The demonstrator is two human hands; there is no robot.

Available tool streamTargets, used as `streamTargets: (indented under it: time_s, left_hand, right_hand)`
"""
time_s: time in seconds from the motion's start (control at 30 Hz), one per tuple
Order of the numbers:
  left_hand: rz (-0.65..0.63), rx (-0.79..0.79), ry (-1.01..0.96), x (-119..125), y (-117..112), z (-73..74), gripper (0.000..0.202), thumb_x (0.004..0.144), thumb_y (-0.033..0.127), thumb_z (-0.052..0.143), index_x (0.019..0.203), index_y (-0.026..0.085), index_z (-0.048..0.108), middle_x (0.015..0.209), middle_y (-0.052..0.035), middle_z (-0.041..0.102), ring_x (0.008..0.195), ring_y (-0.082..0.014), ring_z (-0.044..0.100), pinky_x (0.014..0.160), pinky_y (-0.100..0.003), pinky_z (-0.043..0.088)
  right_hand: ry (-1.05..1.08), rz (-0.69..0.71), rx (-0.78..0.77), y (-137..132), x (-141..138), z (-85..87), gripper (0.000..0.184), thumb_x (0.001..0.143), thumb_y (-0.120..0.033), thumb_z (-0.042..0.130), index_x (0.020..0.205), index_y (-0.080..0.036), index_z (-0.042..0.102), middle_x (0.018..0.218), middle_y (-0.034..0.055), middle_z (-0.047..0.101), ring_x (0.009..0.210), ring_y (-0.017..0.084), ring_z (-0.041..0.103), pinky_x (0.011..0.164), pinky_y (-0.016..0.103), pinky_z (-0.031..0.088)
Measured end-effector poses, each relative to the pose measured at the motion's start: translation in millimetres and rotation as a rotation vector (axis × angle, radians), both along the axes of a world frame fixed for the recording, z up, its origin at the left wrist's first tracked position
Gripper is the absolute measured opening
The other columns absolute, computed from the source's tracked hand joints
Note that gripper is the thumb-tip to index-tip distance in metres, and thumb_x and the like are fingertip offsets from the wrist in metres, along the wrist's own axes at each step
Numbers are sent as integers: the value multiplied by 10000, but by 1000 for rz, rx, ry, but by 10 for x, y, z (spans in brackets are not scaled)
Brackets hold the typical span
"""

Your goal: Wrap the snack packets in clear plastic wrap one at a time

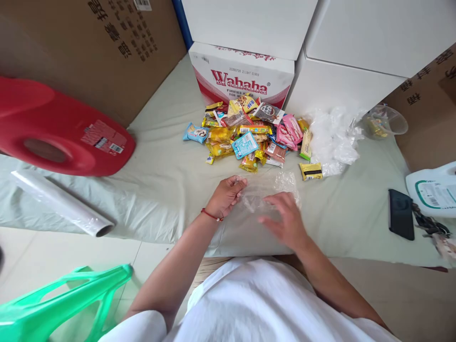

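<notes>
My left hand (227,195), with a red string at the wrist, is closed in a pinch on the edge of a small clear plastic bag (265,192) lying on the pale green sheet (171,190). Over the bag's near side hovers my right hand (283,221), blurred by motion, its fingers stretched out and touching the plastic. Just beyond the bag lies a heap of wrapped snacks (249,135), several of them yellow, pink and blue. One yellow and black packet (311,171) lies apart at the heap's right.
A crumpled pile of clear bags (333,140) and a clear bowl (386,121) sit at right. A Wahaha carton (242,76) and other boxes stand behind. A red tub (53,130), film roll (60,203), green stool (60,304), phone (401,213) and white jug (434,190) lie around.
</notes>
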State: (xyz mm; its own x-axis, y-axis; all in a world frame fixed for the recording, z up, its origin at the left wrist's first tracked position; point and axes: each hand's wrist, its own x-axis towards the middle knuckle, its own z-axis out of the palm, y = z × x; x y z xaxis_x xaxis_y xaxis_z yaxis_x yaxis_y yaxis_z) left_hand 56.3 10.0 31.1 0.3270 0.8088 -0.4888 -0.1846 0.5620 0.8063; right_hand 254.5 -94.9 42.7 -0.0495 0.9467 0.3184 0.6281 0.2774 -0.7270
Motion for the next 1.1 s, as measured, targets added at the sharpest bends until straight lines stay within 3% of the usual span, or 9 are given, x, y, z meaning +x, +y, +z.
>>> streamTargets:
  time_s: [0.13, 0.33, 0.47, 0.63, 0.73, 0.8, 0.93, 1.03, 1.1]
  left_hand:
    - [47, 67, -58, 16, -134, 45, 611, 674, 647, 869, 977, 193, 595, 626, 88, 515, 417, -24, 355, 380, -178, 205]
    - [275, 192, 143, -131, -566, -59, 855, 578, 539, 959, 1283, 222, 594, 1002, 3, 635, 631, -58, 467, 585, -214, 414]
    - [196, 249, 325, -174, -736, -109, 421, 706, 504, 866, 953, 185, 746, 876, -18, 633, 730, -129, 523, 681, -266, 446]
    - [337, 131, -7, -243, -696, 98, 336, 754, 482, 805, 769, 199, 625, 938, -29, 675, 913, -169, 634, 783, -283, 532]
    - [455, 52, -74, -336, -664, 212, 386, 762, 477, 803, 807, 216, 521, 823, 20, 653, 721, -123, 647, 668, -261, 553]
    - [490, 62, -11, -420, -643, 247, 382, 800, 480, 770, 830, 226, 487, 669, 75, 572, 491, -64, 515, 495, -193, 448]
    - [259, 48, 61, -656, -532, 269, 406, 790, 491, 800, 850, 221, 503, 522, 124, 426, 349, -20, 299, 367, -152, 222]
    - [58, -30, 33, -800, -382, 271, 494, 703, 512, 883, 853, 206, 526, 514, 133, 402, 336, -3, 269, 362, -146, 203]
    - [38, -68, 42, -817, -301, 271, 548, 655, 509, 919, 882, 203, 526, 545, 129, 440, 340, 3, 285, 368, -146, 226]
  right_hand:
    - [-53, 61, -70, 46, -357, -205, 121, 977, -311, 637, 929, -250, 730, 873, 59, 661, 863, 235, 564, 813, 395, 475]
    - [401, -49, -349, 130, -478, -225, 182, 902, -342, 655, 768, -218, 666, 747, -4, 586, 662, 147, 482, 651, 305, 411]
    - [805, -47, -615, 113, -537, -54, 223, 782, -404, 732, 713, -213, 640, 648, -41, 506, 601, 117, 418, 588, 268, 365]
    - [1294, -90, -728, 88, -365, 228, 176, 666, -293, 783, 678, -210, 628, 765, -23, 559, 700, 112, 510, 632, 238, 482]
    - [1365, -150, -674, 82, -149, 345, 177, 664, -273, 806, 696, -220, 640, 911, 1, 661, 873, 153, 613, 760, 298, 593]
    - [1324, -184, -686, 91, 11, 381, 195, 673, -286, 828, 710, -221, 647, 909, 13, 694, 872, 166, 649, 729, 308, 623]
    - [1200, -199, -709, 202, 374, 408, 247, 649, -308, 865, 700, -201, 648, 745, 5, 670, 672, 128, 645, 446, 167, 500]
    - [1141, -223, -733, 373, 612, 385, 291, 583, -286, 886, 689, -197, 629, 675, -15, 654, 569, 100, 617, 367, 127, 419]
    - [1079, -251, -743, 483, 683, 331, 314, 563, -282, 890, 690, -195, 617, 675, -18, 672, 505, 76, 585, 342, 116, 390]
